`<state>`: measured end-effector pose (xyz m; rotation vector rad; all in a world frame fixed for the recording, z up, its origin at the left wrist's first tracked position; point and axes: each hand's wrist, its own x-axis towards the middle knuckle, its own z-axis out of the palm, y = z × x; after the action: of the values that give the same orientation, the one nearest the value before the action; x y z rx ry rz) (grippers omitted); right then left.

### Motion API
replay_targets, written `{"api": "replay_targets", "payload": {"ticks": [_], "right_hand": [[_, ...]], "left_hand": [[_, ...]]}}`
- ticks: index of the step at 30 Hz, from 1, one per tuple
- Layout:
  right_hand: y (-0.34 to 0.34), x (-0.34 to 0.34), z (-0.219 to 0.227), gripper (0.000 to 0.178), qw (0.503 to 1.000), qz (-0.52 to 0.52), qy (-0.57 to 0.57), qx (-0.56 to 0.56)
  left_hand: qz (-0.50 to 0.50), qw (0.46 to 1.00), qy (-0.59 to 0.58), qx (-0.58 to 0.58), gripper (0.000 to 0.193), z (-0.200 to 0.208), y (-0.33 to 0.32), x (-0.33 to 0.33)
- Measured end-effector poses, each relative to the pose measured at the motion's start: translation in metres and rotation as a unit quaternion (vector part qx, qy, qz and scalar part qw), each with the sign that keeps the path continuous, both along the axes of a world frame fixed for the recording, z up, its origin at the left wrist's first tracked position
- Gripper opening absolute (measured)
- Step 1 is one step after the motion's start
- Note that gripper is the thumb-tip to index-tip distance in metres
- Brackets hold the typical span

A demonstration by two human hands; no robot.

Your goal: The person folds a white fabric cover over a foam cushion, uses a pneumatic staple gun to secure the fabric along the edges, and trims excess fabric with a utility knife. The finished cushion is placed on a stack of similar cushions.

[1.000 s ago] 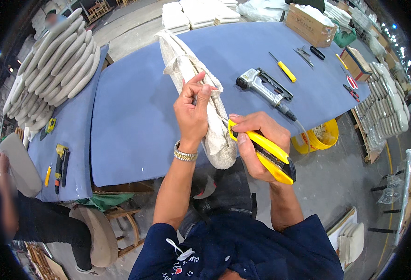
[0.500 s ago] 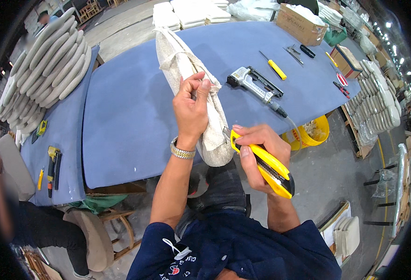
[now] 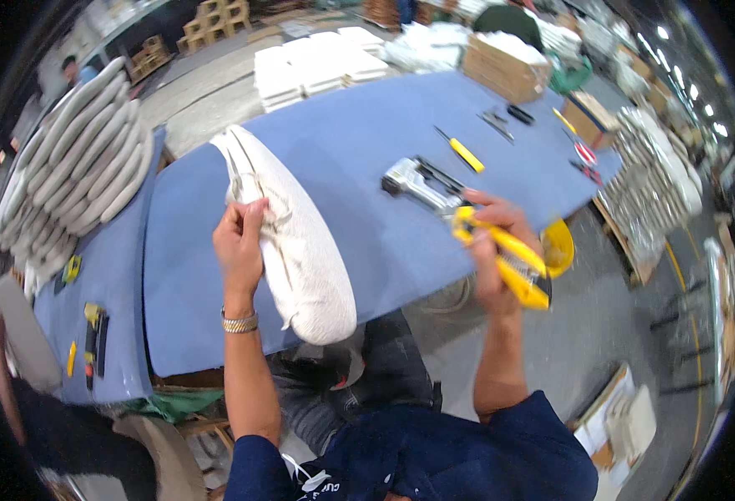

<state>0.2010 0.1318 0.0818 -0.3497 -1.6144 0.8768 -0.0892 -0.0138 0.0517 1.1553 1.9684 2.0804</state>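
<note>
Left hand (image 3: 240,242): fingers pinching the cushion's fabric edge.
Right hand (image 3: 491,242): closed around yellow pliers (image 3: 509,263).
Cushion (image 3: 296,242): long, off-white, lying on the blue counter (image 3: 367,159), one end overhanging.
Staple gun (image 3: 417,184): just beside the right hand.

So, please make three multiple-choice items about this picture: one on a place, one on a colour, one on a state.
1. Where does the metal staple gun lie?
A. on the blue table
B. on the floor
C. in a cardboard box

2. What colour is the utility knife in the right hand?
A. red
B. yellow and black
C. green

3. What is the left hand doing?
A. hanging free
B. holding a hammer
C. gripping the cream upholstered pad

Answers:
1 A, it rests on the blue table top.
2 B, its body is yellow with black parts.
3 C, the fingers close on the pad's fabric edge.
</note>
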Motion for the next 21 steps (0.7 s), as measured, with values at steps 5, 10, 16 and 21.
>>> {"api": "replay_targets", "payload": {"ticks": [5,10,16,21], "right_hand": [[0.182,0.028,-0.074,0.043,0.853,-0.290,-0.434,0.016],[0.273,0.011,-0.082,0.065,0.782,-0.226,-0.572,0.103],[0.100,-0.061,-0.062,0.069,0.915,0.264,-0.305,-0.008],[-0.034,-0.084,-0.088,0.047,0.784,0.492,-0.367,-0.091]], "left_hand": [[-0.020,0.969,-0.228,0.098,0.025,-0.059,-0.074,-0.041],[0.200,0.954,-0.107,-0.194,0.028,-0.090,-0.133,-0.026],[0.043,0.989,0.129,-0.051,0.030,-0.036,-0.054,0.089],[-0.088,0.962,0.259,-0.003,0.027,0.003,0.022,0.167]]}}
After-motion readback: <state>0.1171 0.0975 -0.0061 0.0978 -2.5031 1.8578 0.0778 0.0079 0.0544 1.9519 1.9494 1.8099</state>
